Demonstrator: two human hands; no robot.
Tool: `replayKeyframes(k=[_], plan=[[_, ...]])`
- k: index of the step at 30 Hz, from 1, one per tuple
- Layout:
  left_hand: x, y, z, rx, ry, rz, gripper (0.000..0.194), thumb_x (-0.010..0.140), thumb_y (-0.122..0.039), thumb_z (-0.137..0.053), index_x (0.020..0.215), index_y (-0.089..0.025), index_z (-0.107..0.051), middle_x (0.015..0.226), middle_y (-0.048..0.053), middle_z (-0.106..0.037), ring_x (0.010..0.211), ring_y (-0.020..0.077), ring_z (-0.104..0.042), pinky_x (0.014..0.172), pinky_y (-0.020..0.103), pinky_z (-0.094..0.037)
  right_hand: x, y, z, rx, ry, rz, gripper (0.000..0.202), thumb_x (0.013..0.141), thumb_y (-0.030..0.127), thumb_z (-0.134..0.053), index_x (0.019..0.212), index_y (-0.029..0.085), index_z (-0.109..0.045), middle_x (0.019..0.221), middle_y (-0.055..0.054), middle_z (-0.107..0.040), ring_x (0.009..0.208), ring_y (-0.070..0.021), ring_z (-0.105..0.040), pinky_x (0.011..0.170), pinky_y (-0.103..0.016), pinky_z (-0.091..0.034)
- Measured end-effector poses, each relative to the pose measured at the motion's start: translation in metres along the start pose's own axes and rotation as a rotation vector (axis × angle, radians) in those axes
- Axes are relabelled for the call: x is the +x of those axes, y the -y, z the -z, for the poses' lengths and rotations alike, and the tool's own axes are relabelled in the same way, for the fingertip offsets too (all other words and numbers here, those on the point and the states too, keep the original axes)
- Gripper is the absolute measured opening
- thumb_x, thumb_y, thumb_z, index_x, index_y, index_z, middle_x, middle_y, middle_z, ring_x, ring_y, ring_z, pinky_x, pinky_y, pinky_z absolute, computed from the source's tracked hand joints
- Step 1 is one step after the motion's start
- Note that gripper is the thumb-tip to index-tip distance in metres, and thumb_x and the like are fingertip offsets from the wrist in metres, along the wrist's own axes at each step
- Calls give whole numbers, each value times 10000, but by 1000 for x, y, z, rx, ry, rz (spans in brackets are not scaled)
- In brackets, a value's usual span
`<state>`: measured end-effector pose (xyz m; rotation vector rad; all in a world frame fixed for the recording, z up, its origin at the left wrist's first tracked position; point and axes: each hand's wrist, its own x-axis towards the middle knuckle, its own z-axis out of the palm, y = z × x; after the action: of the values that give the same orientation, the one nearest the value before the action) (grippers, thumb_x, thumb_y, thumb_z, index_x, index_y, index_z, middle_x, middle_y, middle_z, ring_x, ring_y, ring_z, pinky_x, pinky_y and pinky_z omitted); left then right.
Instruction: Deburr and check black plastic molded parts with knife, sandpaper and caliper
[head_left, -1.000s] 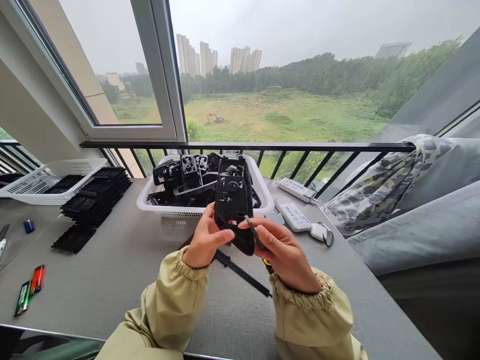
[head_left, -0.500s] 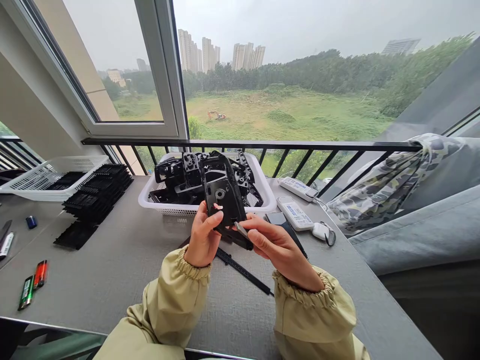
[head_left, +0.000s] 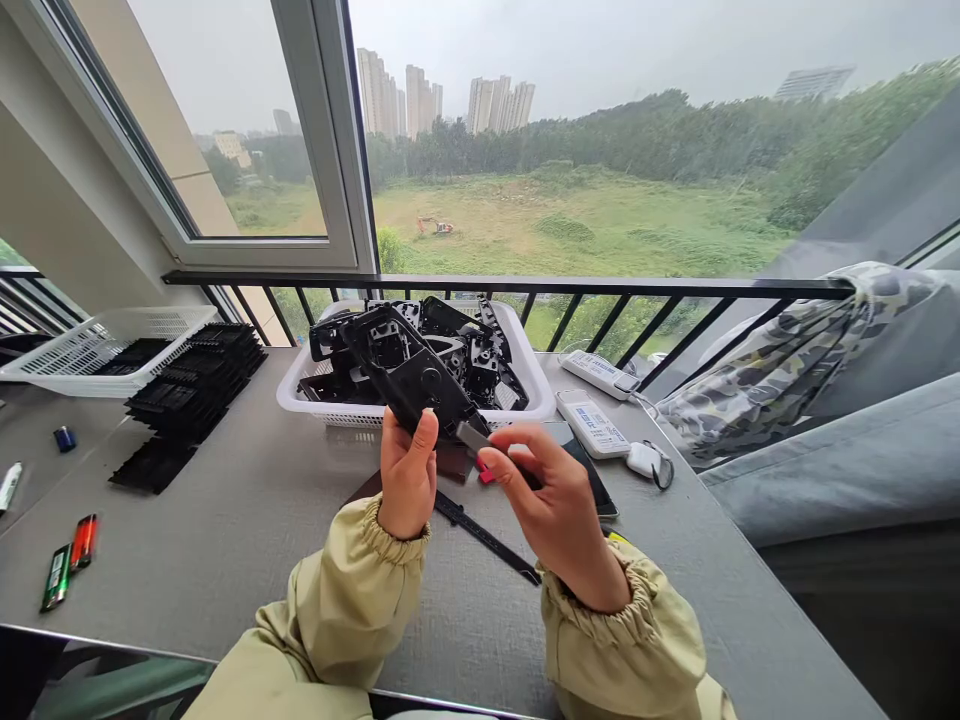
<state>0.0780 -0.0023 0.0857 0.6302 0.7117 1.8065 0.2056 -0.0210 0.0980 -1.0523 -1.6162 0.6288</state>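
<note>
My left hand (head_left: 407, 475) grips the lower end of a black plastic frame part (head_left: 420, 375), thumb on its near side. The part leans up and to the left in front of the white basket (head_left: 546, 400), with a round boss on its flat face. In my right hand (head_left: 555, 500), thumb and fingers pinch a flat grey blade-like tool (head_left: 474, 438). Its tip is close to the part's lower right edge; whether it touches I cannot tell. The tool's handle is hidden by my fingers. Under it shows a small red piece (head_left: 486, 472).
Black plastic parts (head_left: 484, 365) fill the basket. A black caliper-like tool (head_left: 487, 540) lies below my hands. To the right are a dark flat device (head_left: 600, 490) and white power strips (head_left: 592, 425). Left are stacked black panels (head_left: 187, 390), another white basket (head_left: 45, 370) and lighters (head_left: 56, 578).
The black frame part has tilted to the left and turned in my left hand. My right hand has shifted slightly right, and the grey tool has moved a little up and left.
</note>
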Motion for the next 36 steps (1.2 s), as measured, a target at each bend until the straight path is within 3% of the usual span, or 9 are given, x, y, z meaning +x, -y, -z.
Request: replayKeyframes(k=[3,7,13,17,21,27,31,36], plan=[[-1,4,1,33,15,-89,345,660,-418,-803,926,-259,-652,915,-34,-684,899,116,-626,842,223,-484,-1,1,-6,-80,22,56,123,899,329,-570,852,217,-588,778,-21,-620,656,-135,-563,617,-260,-461],[-1,9,7,82,33,-148,356,710,-382,-774,1028,-289,-643,1022,-31,-687,952,116,-620,888,223,-474,0,-2,-4,-131,-45,24,118,901,334,-573,875,220,-581,811,-34,-640,692,-153,-586,659,-287,-469],[-1,10,9,134,18,-142,369,707,-402,-770,1035,-291,-642,1015,-30,-688,935,123,-624,887,226,-475,0,-2,-3,-102,11,61,111,905,328,-562,883,224,-591,797,-30,-635,660,-146,-579,636,-280,-479],[-1,10,10,142,11,-144,384,707,-407,-768,1046,-284,-637,1032,-21,-684,960,132,-622,893,229,-473,0,-1,-2,-123,-37,44,115,902,334,-570,884,222,-588,820,-34,-641,692,-155,-594,665,-291,-485],[-1,9,8,123,17,-134,361,713,-385,-769,1036,-282,-644,1010,-20,-684,926,124,-619,869,228,-478,0,-1,-1,-84,59,66,117,906,329,-563,877,220,-596,788,-25,-629,670,-144,-581,654,-279,-487],[-1,0,-1,-7,8,-39,340,623,-351,-836,893,-244,-658,908,-40,-681,849,94,-620,849,220,-481,3,-4,-1,123,16,-125,273,859,455,-600,993,221,-560,785,-11,-600,625,-131,-563,537,-248,-455],[1,-5,-2,-51,32,75,316,600,-291,-848,824,-219,-637,823,-56,-669,798,87,-632,815,224,-494,7,-6,1,332,64,-191,384,852,524,-580,1076,220,-512,715,35,-534,492,-77,-432,423,-202,-358],[3,-7,-2,-84,75,101,312,600,-255,-837,828,-205,-629,865,-24,-685,849,134,-653,860,294,-503,10,-9,3,320,29,-261,408,850,548,-565,1089,218,-560,916,-9,-557,436,-25,-314,373,-204,-258]])
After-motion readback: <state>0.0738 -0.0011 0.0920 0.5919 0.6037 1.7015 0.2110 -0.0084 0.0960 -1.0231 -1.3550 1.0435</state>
